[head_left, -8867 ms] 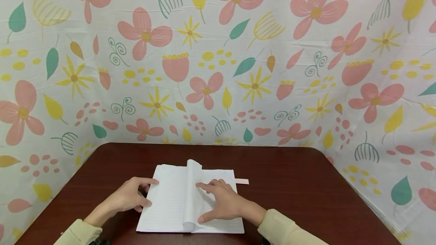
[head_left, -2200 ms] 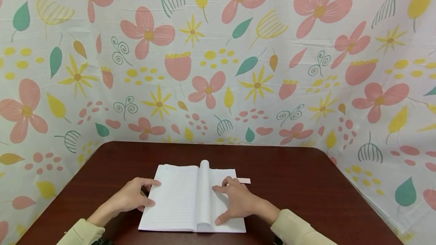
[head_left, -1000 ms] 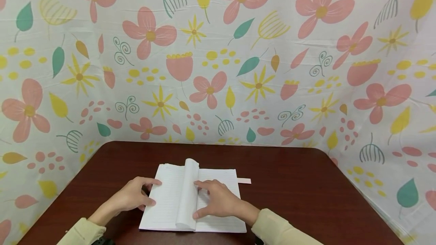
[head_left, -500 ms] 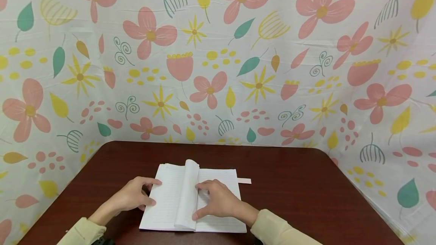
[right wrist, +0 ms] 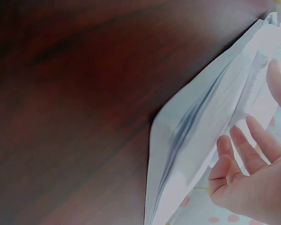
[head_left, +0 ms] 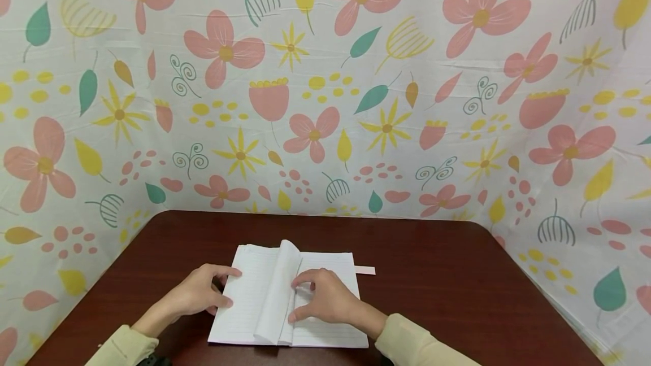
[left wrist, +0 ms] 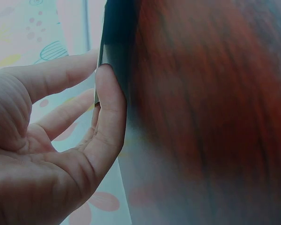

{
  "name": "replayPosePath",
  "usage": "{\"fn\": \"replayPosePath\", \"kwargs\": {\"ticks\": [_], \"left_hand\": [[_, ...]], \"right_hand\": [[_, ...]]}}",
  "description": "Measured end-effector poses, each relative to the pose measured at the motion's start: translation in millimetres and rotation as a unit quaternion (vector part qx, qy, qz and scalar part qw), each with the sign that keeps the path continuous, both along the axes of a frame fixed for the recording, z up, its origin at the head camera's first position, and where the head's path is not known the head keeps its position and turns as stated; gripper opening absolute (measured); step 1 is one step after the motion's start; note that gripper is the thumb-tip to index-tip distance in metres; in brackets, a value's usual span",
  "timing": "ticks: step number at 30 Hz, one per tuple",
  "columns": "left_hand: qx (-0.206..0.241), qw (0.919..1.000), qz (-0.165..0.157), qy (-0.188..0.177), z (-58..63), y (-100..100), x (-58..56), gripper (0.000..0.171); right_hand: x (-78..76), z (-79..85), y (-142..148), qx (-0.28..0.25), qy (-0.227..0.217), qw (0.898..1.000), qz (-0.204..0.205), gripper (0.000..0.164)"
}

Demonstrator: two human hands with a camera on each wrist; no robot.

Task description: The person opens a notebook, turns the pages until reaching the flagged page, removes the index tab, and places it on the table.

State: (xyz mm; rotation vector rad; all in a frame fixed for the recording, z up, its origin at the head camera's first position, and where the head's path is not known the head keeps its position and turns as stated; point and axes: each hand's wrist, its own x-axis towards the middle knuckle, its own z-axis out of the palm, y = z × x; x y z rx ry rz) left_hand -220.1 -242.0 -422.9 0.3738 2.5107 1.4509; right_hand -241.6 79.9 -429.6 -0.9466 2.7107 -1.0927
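An open lined notebook (head_left: 249, 292) lies on the table in the head view. My left hand (head_left: 195, 292) grips its left edge, with thumb and index fingertips on the page. In the left wrist view other fingers (left wrist: 110, 112) of that hand reach behind the cover edge. A page (head_left: 278, 292) stands curled up near the middle, its lower end slanting left. My right hand (head_left: 328, 298) is over the right page, thumb and index spread, their tips right at the base of the curled page. In the right wrist view its fingers (right wrist: 248, 150) are loosely bent, apart from the thumb.
A pale paper strip (head_left: 365, 270) sticks out from the notebook's right edge. The dark reddish-brown table (head_left: 432, 275) extends around it. Behind and at the sides hangs a white cloth (head_left: 315, 185) with flowers and leaves.
The curled page stood right of the fold 2.2 seconds ago and now leans left over the left page. My right hand shifted left with it; my left hand stayed at the edge.
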Motion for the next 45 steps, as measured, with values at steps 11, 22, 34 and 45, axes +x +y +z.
{"fn": "replayPosePath", "kwargs": {"ticks": [11, 22, 34, 45], "left_hand": [[0.003, 1.0000, -0.003, 0.002, -2.4, -1.5, -1.5, 0.062], [0.001, 1.0000, 0.003, 0.003, -2.1, -0.1, -1.4, 0.068], [0.004, 1.0000, 0.005, 0.001, -3.4, -0.3, -1.4, 0.068], [0.006, 0.9998, 0.011, -0.012, -2.1, -1.1, -2.7, 0.045]], "right_hand": [[-0.2, -0.7, -0.6, -0.028, -0.009, 0.999, 0.030, 0.052], [0.6, 1.5, -0.7, -0.020, -0.029, 0.999, 0.033, 0.051], [-0.3, 0.2, -0.1, -0.018, -0.028, 0.999, 0.040, 0.051], [-0.3, 1.3, 2.2, -0.015, -0.027, 0.998, 0.047, 0.051]]}}
